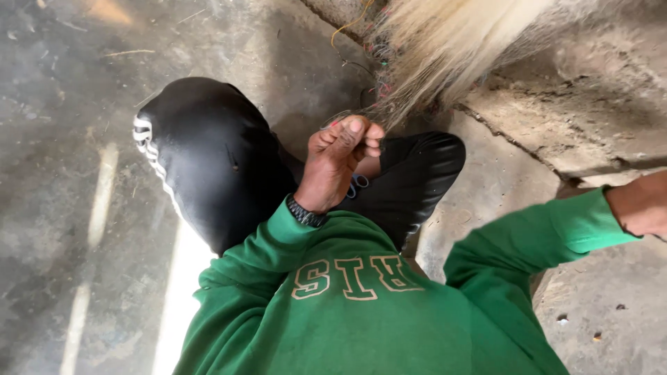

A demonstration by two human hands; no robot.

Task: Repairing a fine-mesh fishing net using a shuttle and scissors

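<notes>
My left hand (345, 154) is curled shut, pinching thin pale strands off the blond fibre bundle (445, 48) hanging just ahead so they stay taut over my black-trousered knees (208, 153), blue-handled scissors (357, 185) under it; right hand (643, 205) runs off-frame, grip unclear.

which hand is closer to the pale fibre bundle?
Left. The left hand is raised just below the pale fibre bundle, pinching thin strands at its lower tip. The right hand sits off to the right edge, apart.

floor (62, 104): grey concrete, dusty | sunlight streaks (104, 194): pale, slanting | slab (590, 104): cracked, rough, upper right
</notes>
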